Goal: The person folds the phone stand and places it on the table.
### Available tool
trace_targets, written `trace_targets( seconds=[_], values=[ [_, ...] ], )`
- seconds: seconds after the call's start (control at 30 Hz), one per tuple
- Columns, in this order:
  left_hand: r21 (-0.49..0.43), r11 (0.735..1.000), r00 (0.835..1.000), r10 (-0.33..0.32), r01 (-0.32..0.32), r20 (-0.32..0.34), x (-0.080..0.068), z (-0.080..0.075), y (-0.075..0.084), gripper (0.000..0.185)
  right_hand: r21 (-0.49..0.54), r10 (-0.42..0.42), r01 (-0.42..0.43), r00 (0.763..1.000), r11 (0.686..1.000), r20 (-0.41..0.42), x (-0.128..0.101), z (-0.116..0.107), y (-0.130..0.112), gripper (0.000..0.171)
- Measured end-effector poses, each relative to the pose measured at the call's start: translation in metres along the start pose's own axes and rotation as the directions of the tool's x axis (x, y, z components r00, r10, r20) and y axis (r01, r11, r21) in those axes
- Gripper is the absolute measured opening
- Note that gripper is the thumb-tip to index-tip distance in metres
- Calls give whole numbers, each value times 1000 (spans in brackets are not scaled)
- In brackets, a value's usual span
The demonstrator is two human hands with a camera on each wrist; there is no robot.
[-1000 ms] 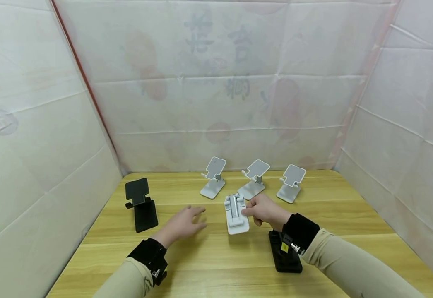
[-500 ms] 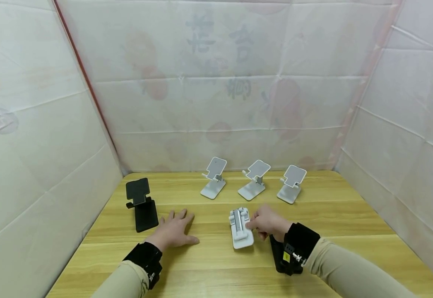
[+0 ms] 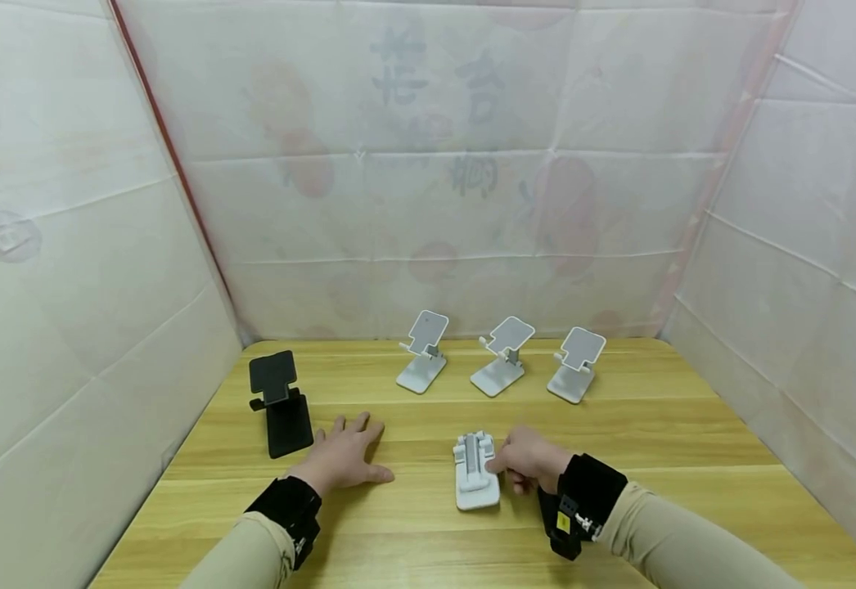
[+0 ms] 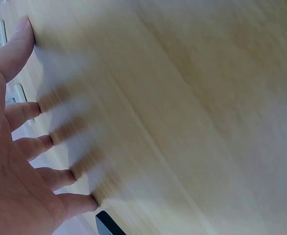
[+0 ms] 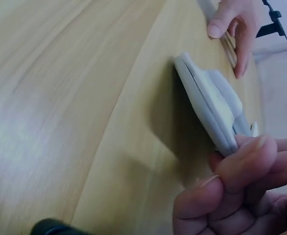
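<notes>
Right hand: the person's right hand (image 3: 531, 460) has thumb and fingers clamped on the near right-hand edge of a folded white stand (image 3: 476, 473)
Folded white stand: between the two hands, low over the middle of the table (image 3: 413, 532), hinge side facing up; a shadow shows beneath it, and I can't tell whether any edge touches the wood
Left hand: the left hand (image 3: 341, 460) is palm down, fingers spread apart, fingertips touching the tabletop, gripping nothing
Beside the left hand: an unfolded black stand (image 3: 289, 424), its plate tilted up
Under the right wrist: a black object (image 3: 547, 505), mostly hidden from where I look
Back row: three unfolded white stands with grey plates, the left one (image 3: 421, 374), the middle one (image 3: 497, 377) and the right one (image 3: 569, 384), well apart from the left hand
Wrists: black bands over beige sleeves
</notes>
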State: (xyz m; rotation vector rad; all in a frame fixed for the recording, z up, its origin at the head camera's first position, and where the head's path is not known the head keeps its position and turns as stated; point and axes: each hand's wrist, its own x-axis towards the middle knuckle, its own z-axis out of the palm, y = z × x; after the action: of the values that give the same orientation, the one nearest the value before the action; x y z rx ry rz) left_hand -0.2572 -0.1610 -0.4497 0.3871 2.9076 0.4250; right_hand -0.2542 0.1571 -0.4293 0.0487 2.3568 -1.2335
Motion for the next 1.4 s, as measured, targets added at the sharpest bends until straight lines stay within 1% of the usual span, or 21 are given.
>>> trace_targets(
  seconds=[0.13, 0.27, 0.37, 0.53, 0.73, 0.83, 0.97, 1.1, 1.2, 1.4],
  values=[
    [17, 1000, 1000, 3, -3, 0, 1, 0, 0, 90, -30, 28, -27, 1000, 999, 15, -4, 1, 1, 23],
    [24, 1000, 1000, 2, -2, 2, 1, 0, -1, 90, -80, 38, -35, 999, 996, 38, -6, 2, 1, 17],
    [19, 1000, 1000, 3, -3, 4, 1, 0, -1, 90, -117, 49, -42, 997, 992, 54, -6, 2, 0, 22],
    [24, 1000, 1000, 5, -6, 8, 3, -1, -1, 91, -147, 42, -30, 995, 989, 85, -7, 0, -2, 34],
    [22, 1000, 1000, -2, 1, 16, 4, -1, -1, 91, -163, 41, -23, 993, 986, 112, -8, -2, -3, 32],
    [21, 1000, 1000, -2, 2, 16, 4, -1, 0, 91, -177, 49, -29, 992, 984, 112, -7, -2, -3, 31],
    [17, 1000, 1000, -4, 4, 17, 4, 0, -1, 91, -188, 14, 6, 994, 982, 108, -8, -1, 0, 28],
    [16, 1000, 1000, -5, 5, 19, 4, 0, -1, 90, -160, -21, 38, 994, 986, 109, -10, -1, 3, 25],
    [16, 1000, 1000, -6, 6, 19, 5, 1, -2, 90, -161, -28, 44, 995, 986, 101, -10, 0, 3, 27],
    [16, 1000, 1000, -7, 7, 22, 5, 1, -2, 90, -178, -43, 58, 995, 982, 86, -10, 0, 3, 38]
  ],
)
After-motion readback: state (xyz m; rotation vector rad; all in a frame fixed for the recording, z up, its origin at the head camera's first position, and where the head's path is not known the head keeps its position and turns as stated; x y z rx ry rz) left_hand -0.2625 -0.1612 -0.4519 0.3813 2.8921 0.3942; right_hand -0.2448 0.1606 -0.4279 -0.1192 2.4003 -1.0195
